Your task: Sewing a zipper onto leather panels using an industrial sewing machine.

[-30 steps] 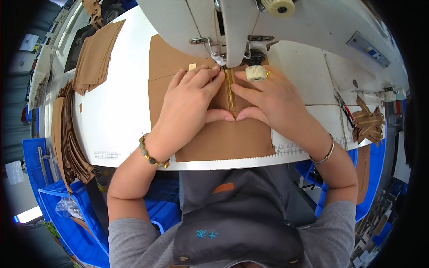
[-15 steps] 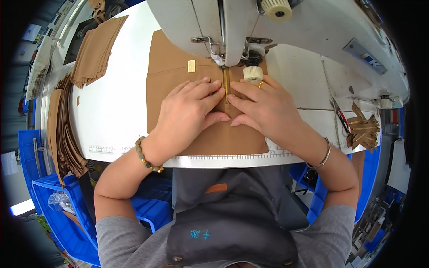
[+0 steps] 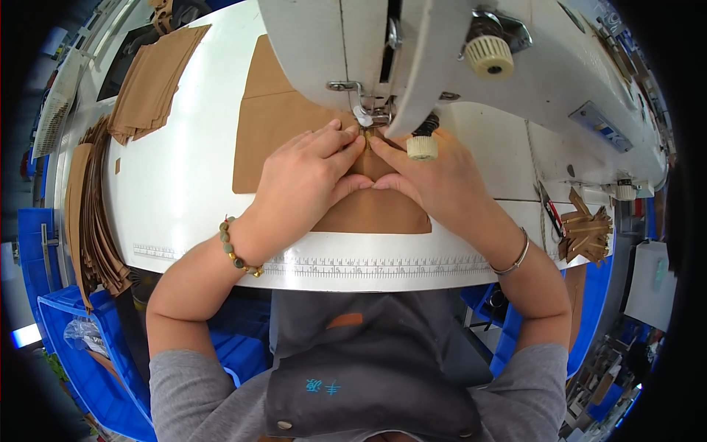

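At the left stands a fanned stack of long brown fabric strips [image 3: 96,214]; farther back lies a flat pile of brown fabric panels [image 3: 155,85]. A large brown fabric sheet [image 3: 276,136] lies mid-table, partly under the white sewing machine [image 3: 545,96]. The left hand [image 3: 305,169] rests on it, loosely open, grasping nothing. The right hand [image 3: 445,177] mirrors it, fingers extended, thumb tips about meeting. Far right sits a brown strip bundle [image 3: 585,232].
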`<state>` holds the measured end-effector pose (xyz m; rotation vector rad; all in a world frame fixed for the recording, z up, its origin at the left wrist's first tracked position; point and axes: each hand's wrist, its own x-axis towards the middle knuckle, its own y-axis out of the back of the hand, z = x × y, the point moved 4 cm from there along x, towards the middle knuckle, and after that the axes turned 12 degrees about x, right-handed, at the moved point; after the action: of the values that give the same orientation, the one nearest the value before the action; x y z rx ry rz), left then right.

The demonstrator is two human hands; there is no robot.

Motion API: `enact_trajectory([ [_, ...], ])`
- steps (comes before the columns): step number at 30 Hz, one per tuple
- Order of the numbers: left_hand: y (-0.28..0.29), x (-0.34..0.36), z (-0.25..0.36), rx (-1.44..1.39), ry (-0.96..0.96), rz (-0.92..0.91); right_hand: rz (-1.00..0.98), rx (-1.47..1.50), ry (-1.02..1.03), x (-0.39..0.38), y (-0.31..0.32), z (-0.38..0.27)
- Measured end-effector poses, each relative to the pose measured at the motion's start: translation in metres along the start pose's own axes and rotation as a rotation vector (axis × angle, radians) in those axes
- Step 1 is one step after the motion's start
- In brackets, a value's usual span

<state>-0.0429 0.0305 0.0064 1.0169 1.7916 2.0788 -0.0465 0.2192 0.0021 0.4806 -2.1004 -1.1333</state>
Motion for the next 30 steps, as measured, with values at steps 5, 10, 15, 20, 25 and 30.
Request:
enact_trajectory([
  [5, 0.008, -0.012, 0.005, -0.131, 0.038, -0.022, -0.047, 0.015, -0.018, -0.008, 0.001, -0.010],
  [10, 0.010, -0.010, 0.007, -0.096, -0.042, -0.006, -0.014, 0.024, 0.019, -0.007, 0.001, -0.011],
  [15, 0.004, -0.002, 0.000, -0.068, -0.023, -0.039, -0.109, -0.028, -0.027, -0.004, 0.000, -0.005],
  [20, 0.003, 0.000, -0.003, -0.067, -0.028, -0.009, 0.008, 0.037, 0.005, 0.001, 0.003, -0.004],
  [25, 0.003, -0.001, -0.002, -0.064, -0.036, 0.007, -0.049, 0.019, -0.008, -0.001, 0.003, -0.002],
  [30, 0.002, 0.000, -0.004, -0.050, -0.041, -0.003, -0.125, 0.008, -0.062, -0.004, 0.002, 0.003],
])
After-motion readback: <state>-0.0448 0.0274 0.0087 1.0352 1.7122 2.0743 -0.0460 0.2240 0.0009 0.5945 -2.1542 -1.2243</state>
